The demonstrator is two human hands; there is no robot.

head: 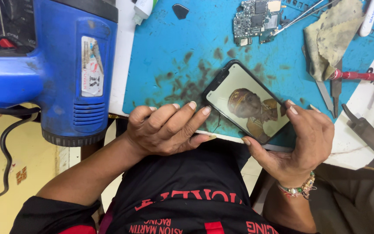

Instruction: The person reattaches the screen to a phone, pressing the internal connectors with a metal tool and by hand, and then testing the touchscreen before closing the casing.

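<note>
A black smartphone (246, 100) lies tilted on the stained blue work mat (169, 47), its glossy screen reflecting a person. My right hand (301, 141) grips the phone's lower right corner with thumb and fingers. My left hand (167, 128) rests at the mat's near edge, its fingertips against the phone's lower left edge, and a thin pale pick-like piece shows under the thumb. Whether it is slid into the phone's edge I cannot tell.
A big blue heat gun (66, 65) stands at the left with its black cord (5, 147). A bare circuit board (256, 19), tweezers (304, 15), a dirty cloth (332, 37), a red-handled tool (356, 76) and metal blades (371, 136) lie at the right.
</note>
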